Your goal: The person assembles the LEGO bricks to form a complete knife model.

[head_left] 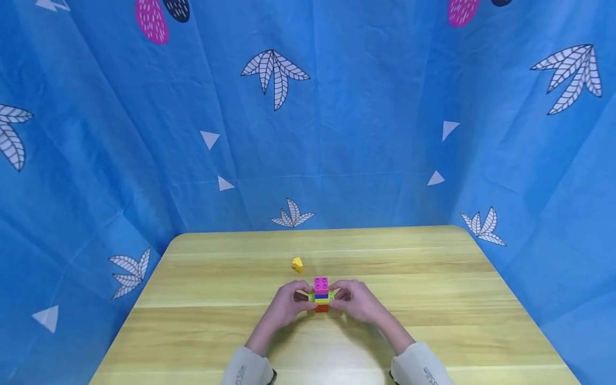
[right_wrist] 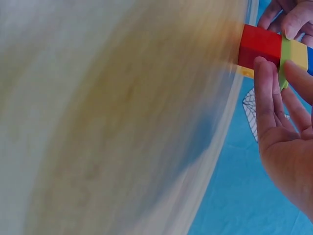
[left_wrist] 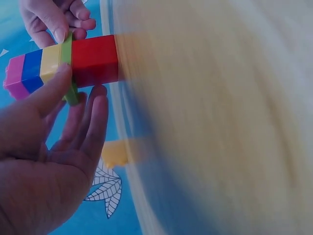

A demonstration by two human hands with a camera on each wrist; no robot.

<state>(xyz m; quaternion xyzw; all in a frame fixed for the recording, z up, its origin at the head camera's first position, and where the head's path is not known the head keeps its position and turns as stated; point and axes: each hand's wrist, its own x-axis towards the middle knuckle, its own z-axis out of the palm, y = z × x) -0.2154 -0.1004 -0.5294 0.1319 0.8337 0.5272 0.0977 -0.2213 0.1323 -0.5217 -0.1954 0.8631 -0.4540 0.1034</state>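
A stack of toy building bricks (head_left: 321,295) stands upright at the middle of the table. From the bottom it runs red brick (left_wrist: 95,59), thin green plate (left_wrist: 66,49), yellow brick (left_wrist: 50,58), blue brick (left_wrist: 32,70) and studded pink brick (head_left: 321,283). The green plate juts out on both sides. My left hand (head_left: 287,305) pinches its left end, thumb on the near side and fingers behind. On the opposite end, my right hand (head_left: 358,300) pinches the plate the same way. In the right wrist view, fingertips lie right at the red brick (right_wrist: 259,44).
Behind the stack, slightly left, a small yellow brick (head_left: 298,264) with a slanted shape lies on the wooden table (head_left: 216,278). A blue patterned curtain (head_left: 356,133) hangs beyond the table's back edge and along both sides.
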